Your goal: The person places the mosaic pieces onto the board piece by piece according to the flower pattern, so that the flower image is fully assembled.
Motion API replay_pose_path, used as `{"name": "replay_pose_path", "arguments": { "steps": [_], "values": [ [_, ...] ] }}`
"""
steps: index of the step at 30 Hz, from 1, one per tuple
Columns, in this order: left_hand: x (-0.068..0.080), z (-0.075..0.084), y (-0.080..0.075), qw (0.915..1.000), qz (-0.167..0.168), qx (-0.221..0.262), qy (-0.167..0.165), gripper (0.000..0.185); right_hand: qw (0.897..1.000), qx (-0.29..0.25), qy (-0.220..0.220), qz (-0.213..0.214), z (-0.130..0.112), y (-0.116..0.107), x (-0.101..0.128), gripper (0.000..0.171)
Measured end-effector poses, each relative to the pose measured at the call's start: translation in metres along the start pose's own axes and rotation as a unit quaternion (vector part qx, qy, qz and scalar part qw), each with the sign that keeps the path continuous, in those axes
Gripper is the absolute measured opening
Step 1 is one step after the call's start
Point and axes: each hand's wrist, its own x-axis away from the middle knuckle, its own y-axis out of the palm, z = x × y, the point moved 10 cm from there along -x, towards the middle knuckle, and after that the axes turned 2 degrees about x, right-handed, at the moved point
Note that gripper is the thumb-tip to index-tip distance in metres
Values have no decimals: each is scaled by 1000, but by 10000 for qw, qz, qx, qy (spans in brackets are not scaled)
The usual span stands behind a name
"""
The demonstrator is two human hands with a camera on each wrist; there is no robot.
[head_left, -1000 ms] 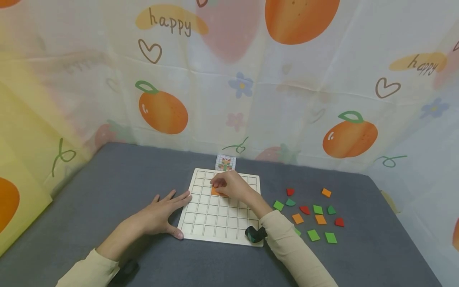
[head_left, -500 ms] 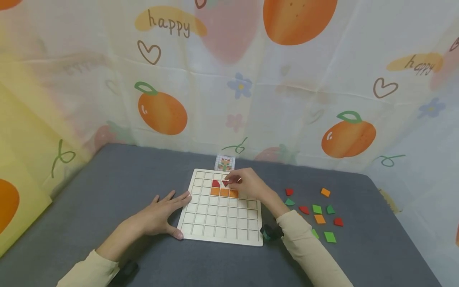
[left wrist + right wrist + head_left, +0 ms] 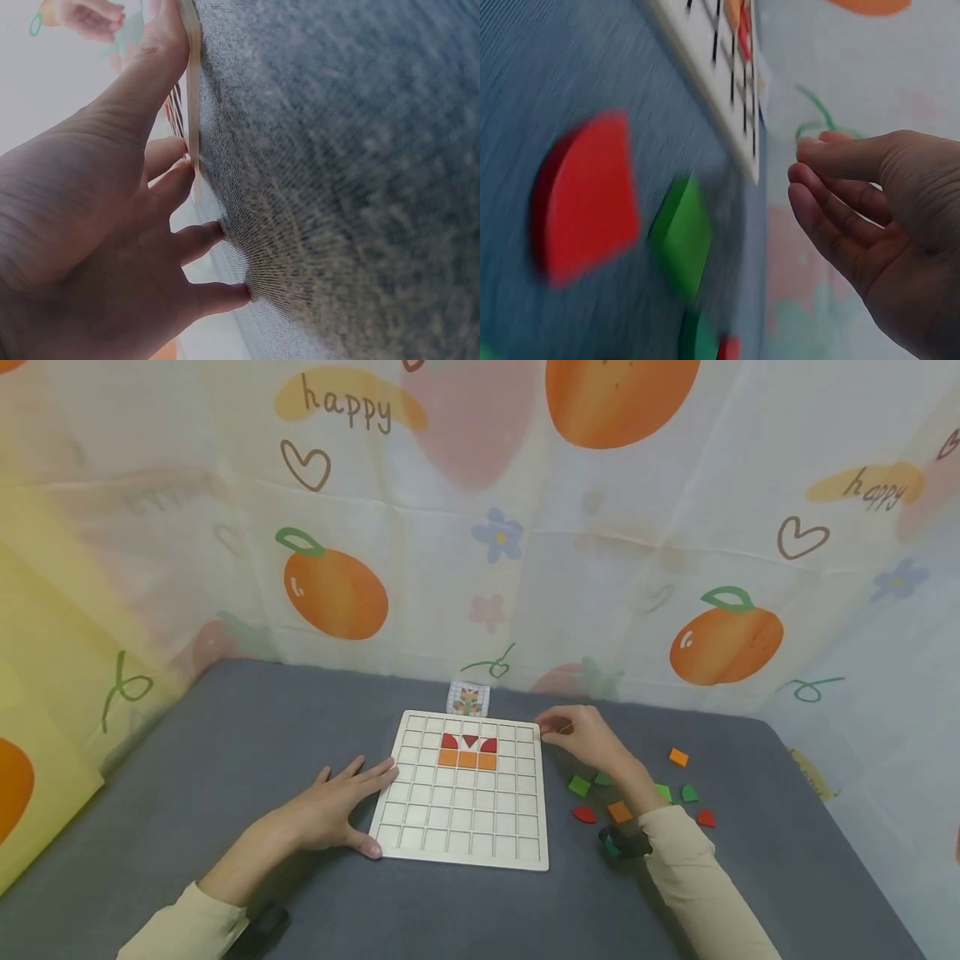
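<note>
A white gridded board [image 3: 461, 820] lies on the dark table. My left hand [image 3: 330, 814] touches its left edge, fingers spread; in the left wrist view the thumb and fingertips are along the board's edge [image 3: 193, 90]. On the board, a row of orange squares [image 3: 467, 760] sits below two red quarter-circle pieces [image 3: 488, 745] with a red triangle [image 3: 469, 741] between them. My right hand [image 3: 581, 733] is raised off the board's upper right corner, fingers loosely bent; the right wrist view shows no piece in it.
Several loose pieces lie right of the board: a red quarter-circle [image 3: 584, 814], a green square [image 3: 579, 786], an orange square [image 3: 678, 757] and others, some hidden under the right forearm. A small patterned card [image 3: 468, 700] lies behind the board. A printed curtain [image 3: 600, 568] hangs behind the table.
My right hand has let go of the red triangle, which now lies on the board, and has moved right, off the board. The left hand stays at the board's edge.
</note>
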Motion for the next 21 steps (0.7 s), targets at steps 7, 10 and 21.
{"name": "replay_pose_path", "arguments": {
  "steps": [7, 10, 21],
  "values": [
    [0, -1, 0, 10000, -39, -3, -31, 113, 9991, 54, 406, 108, 34, -17, 23, 26],
    [0, -1, 1, 10000, -58, -5, -54, 113, 9985, 110, 503, 177, 45, -25, 32, 26],
    [1, 0, 0, 10000, -30, 30, 3, 113, 9952, 331, 797, 458, 76, -60, 65, 28]
  ]
}}
